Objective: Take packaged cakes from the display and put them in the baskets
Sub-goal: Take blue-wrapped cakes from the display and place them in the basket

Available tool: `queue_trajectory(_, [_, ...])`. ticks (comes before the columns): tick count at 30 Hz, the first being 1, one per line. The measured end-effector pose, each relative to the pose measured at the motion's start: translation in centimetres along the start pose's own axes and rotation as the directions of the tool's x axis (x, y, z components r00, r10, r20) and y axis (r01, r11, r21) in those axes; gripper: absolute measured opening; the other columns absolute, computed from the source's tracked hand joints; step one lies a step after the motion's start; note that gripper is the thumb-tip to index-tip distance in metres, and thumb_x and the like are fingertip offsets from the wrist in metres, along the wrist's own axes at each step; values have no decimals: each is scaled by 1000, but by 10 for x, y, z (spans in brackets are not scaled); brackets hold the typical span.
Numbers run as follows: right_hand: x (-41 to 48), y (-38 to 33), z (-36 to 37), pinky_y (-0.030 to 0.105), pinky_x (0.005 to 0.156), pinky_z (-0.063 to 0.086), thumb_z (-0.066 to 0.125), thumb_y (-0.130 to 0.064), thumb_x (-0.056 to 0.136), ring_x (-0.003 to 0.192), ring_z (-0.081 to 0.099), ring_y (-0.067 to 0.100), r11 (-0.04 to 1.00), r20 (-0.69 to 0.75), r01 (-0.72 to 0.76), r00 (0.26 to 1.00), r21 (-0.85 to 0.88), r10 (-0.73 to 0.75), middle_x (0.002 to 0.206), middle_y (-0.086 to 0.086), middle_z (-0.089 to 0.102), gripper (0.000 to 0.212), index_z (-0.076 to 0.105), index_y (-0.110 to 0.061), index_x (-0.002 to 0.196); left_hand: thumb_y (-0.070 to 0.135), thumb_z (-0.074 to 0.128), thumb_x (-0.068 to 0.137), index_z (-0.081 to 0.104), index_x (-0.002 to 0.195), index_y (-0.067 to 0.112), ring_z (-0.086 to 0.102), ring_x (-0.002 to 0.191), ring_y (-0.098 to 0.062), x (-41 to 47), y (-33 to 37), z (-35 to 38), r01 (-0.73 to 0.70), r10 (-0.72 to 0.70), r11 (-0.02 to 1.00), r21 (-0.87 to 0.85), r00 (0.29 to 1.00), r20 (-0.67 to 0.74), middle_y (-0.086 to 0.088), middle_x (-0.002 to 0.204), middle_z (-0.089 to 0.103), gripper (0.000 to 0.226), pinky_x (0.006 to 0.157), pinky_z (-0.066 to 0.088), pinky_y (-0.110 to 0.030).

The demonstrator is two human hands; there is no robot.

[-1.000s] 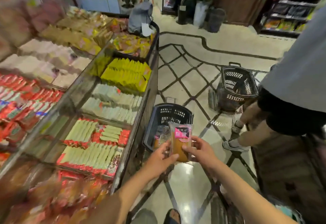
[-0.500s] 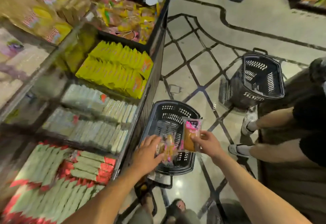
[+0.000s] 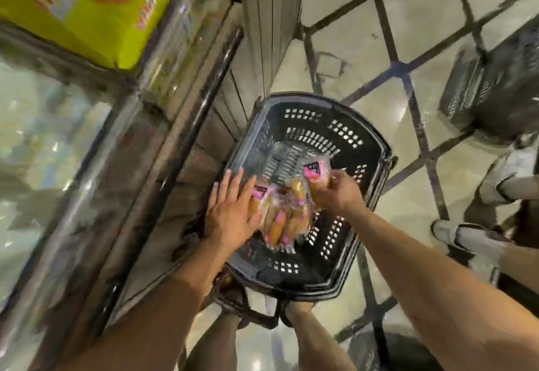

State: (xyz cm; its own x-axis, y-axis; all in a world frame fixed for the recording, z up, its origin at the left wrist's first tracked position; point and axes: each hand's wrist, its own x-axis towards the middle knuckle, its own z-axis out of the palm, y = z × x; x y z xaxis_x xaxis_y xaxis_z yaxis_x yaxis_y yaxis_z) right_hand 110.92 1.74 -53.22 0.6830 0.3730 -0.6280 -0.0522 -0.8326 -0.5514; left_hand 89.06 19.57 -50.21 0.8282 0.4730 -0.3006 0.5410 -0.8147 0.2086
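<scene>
Two hands are at work over one black basket (image 3: 364, 143), which stands on the tiled floor (image 3: 335, 35) just beside the display case (image 3: 175, 143).

The left hand (image 3: 233, 213) lies flat with fingers straight and together. Its thumb side is against the left edge of a pile of cakes (image 3: 280, 221) resting inside the basket, toward the near half. It grasps nothing.

The right hand (image 3: 338, 192) has fingers curled round one packaged cake (image 3: 316, 176), clear-wrapped with a pink label. It holds this cake above the basket's interior, touching or just over the right edge of the pile. Which of the two cannot be told.

Blurred yellow packets (image 3: 87, 6) sit in the display at upper left. A second basket (image 3: 495, 87) stands well apart at upper right. Another person's pale shoes (image 3: 458, 233) are on the floor to the right.
</scene>
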Motion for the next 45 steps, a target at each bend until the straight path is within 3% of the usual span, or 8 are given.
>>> queue_trajectory(5, [97, 54, 63, 35, 66, 53, 64, -90, 65, 83, 71, 24, 966, 31, 29, 999, -259, -22, 85, 2, 70, 84, 60, -13, 98, 66, 37, 90, 42, 156, 21, 18, 157, -34, 15, -14, 48, 31, -24, 993, 112, 998, -63, -10, 168, 27, 79, 123, 23, -60])
queue_trajectory(11, [129, 64, 114, 32, 76, 49, 67, -79, 75, 78, 63, 19, 946, 248, 39, 968, -322, 44, 94, 1, 65, 70, 58, -19, 111, 62, 39, 95, 41, 156, 26, 8, 160, -31, 14, -29, 75, 17, 9, 983, 180, 990, -142, -7, 171, 21, 71, 126, 14, -57])
queue_trajectory(16, [127, 69, 111, 45, 108, 43, 69, -48, 88, 130, 50, 37, 938, 183, -25, 979, -344, 93, 143, 18, 50, 71, 44, -12, 145, 61, 45, 96, 41, 155, 27, 8, 160, -30, 13, -28, 73, -6, 31, 990, 144, 985, -171, -6, 171, 20, 68, 127, 12, -56])
queue_trajectory(19, [115, 65, 93, 44, 108, 44, 65, -66, 81, 129, 51, 36, 921, 208, 2, 974, -389, 85, 140, 17, 53, 85, 45, -11, 143, 58, 57, 94, 41, 153, 26, 9, 159, -32, 12, -24, 63, 11, 8, 990, 141, 991, -131, -8, 171, 19, 70, 126, 16, -59])
queue_trajectory(24, [76, 37, 58, 37, 91, 52, 58, -59, 94, 107, 67, 34, 897, 241, 7, 964, -441, 112, 120, 17, 68, 58, 60, -8, 122, 58, 61, 92, 41, 153, 24, 10, 159, -31, 9, -11, 35, 31, -29, 992, 119, 999, -24, -8, 171, 21, 73, 125, 20, -60])
queue_trajectory(33, [-45, -57, -41, 39, 89, 57, 63, -38, 91, 102, 69, 34, 935, 185, 29, 982, -354, 40, 116, 17, 70, 34, 68, -13, 114, 58, 58, 95, 43, 155, 25, 15, 159, -28, -17, 41, -81, -6, 0, 996, 89, 998, 62, -5, 171, 23, 71, 126, 19, -55])
queue_trajectory(39, [-141, -142, -125, 38, 100, 48, 54, -46, 84, 120, 58, 32, 934, 50, 67, 997, -350, -53, 126, 12, 62, 53, 63, -14, 126, 62, 36, 103, 12, 165, 28, -11, 160, -23, -32, 85, -207, -98, 93, 994, 48, 991, 97, 0, 174, -3, 74, 129, 1, -50])
queue_trajectory(45, [-248, -249, -205, 36, 109, 41, 60, -41, 85, 127, 53, 29, 918, -159, 210, 948, -337, -275, 134, 11, 59, 56, 60, -13, 134, 62, 39, 103, 15, 164, 26, -1, 160, -27, -47, 112, -344, -215, 217, 976, 32, 971, -104, -3, 174, 5, 75, 129, 6, -48])
